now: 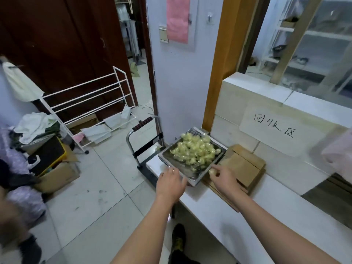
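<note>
A square metal tray (pixel 191 179) sits on the white counter (pixel 238 212), piled with several pale yellow wrapped pieces (pixel 194 149). My left hand (pixel 170 182) rests at the tray's near left rim, fingers curled toward its edge; whether they grip it is hidden. My right hand (pixel 222 175) hovers at the tray's near right corner and pinches one pale yellow piece (pixel 213 171) between thumb and fingers.
Flat brown cardboard sheets (pixel 245 164) lie on the counter right of the tray. A folded hand trolley (pixel 144 147) stands on the floor beyond the counter end. A white wire rack (pixel 89 103), boxes and bags crowd the left. A paper sign (pixel 274 125) hangs on the tiled wall.
</note>
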{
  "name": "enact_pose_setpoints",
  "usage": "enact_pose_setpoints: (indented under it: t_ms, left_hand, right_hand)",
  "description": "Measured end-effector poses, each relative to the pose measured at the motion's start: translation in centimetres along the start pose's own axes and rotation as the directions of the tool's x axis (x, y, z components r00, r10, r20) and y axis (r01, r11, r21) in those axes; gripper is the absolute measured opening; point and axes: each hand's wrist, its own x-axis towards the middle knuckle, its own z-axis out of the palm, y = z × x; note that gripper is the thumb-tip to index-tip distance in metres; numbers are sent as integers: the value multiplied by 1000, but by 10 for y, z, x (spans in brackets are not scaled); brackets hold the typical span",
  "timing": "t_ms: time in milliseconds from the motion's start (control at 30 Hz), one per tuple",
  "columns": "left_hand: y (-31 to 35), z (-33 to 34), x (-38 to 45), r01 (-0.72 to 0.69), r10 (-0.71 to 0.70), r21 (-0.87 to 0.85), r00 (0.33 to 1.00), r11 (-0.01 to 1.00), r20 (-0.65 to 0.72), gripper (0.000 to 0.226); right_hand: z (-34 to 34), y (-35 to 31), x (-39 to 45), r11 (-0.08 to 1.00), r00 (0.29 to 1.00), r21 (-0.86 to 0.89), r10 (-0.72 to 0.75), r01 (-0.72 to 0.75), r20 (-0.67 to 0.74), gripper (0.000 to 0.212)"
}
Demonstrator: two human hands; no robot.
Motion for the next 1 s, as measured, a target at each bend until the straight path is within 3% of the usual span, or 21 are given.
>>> enact_pose_setpoints:
  t_ms: [133,233,267,333,467,633,833,933,1000]
  left_hand:
    - [-33,0,49,-9,7,43,999,999,45,51]
    - [-55,-5,86,-17,10,74,995,997,100,49]
    - [-62,-7,100,-22,12,87,994,996,109,48]
    - [-72,-10,127,-25,12,105,992,994,127,45]
    - [-87,-12,172,-21,2,108,985,994,170,46]
    - [-103,-6,195,-4,-18,99,975,995,223,48]
    - [-124,-4,214,-13,-9,89,970,996,241,44]
    - [-136,-5,224,-38,11,103,968,994,251,46]
    - [-144,-7,231,-59,28,109,963,992,267,47]
  right_hand:
    - [30,-18,57,987,997,153,64,-58,-37,65]
    - [52,-28,105,988,989,115,118,-107,-91,34]
    - [59,-33,120,991,989,86,111,-102,-97,19]
    - [73,-41,150,996,992,23,85,-83,-93,10]
    - [102,-56,200,991,999,-133,26,-31,-41,31]
    - [123,-70,236,971,999,-239,-29,24,-15,35]
    - [143,-72,261,826,994,-563,23,43,110,52]
    - [153,-73,262,802,987,-597,94,2,130,23]
    - [157,-77,260,802,981,-597,128,-17,144,20]
